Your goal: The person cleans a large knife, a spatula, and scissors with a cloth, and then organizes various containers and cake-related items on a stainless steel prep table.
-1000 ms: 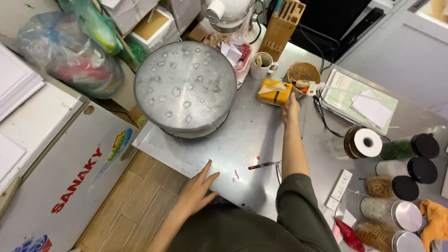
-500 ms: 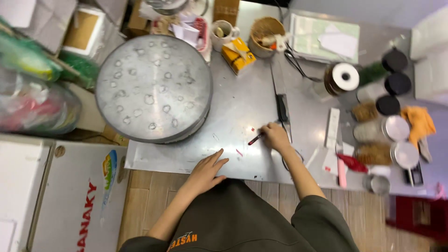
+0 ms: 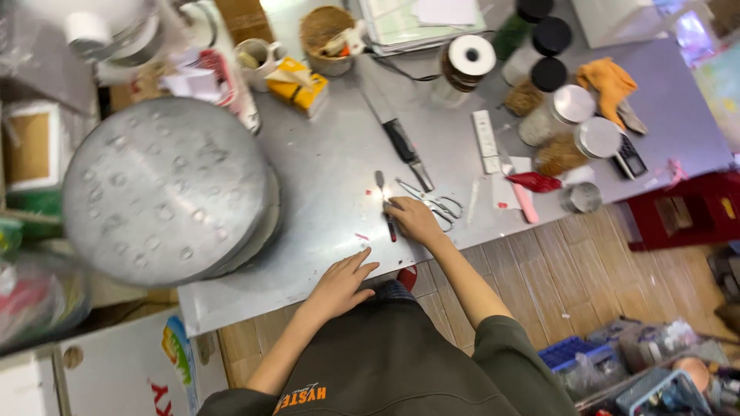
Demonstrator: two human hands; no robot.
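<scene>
Blades are the worry on this metal table (image 3: pixel 324 177). The right hand (image 3: pixel 412 219) lies over a small knife (image 3: pixel 383 202) with a dark handle, close to the table's near edge; the thin blade points away from the person and the handle's tip pokes out below the fingers. Whether the fingers have closed round the handle or only press on it, I cannot tell, since the back of the hand hides them. If the grip is loose, the knife could twist or slide on the smooth metal, and it has little room before it would drop off the near edge toward the person's legs.

Scissors (image 3: pixel 432 202) lie just beside that hand, on its right, and a larger knife (image 3: pixel 397 131) lies a little farther back, toward the middle of the table. A careless sweep of the wrist could catch either one.

The left hand (image 3: pixel 339 285) rests flat on the near edge, fingers spread and open, holding nothing. It is near the small knife's handle end, so a slip backwards could bring the handle against it.

The right forearm reaches forward from the body with the wrist low and palm down. The left arm is bent, bracing at the edge. A big round dimpled tray (image 3: pixel 166 192) fills the table's left side, apart from both hands.
</scene>
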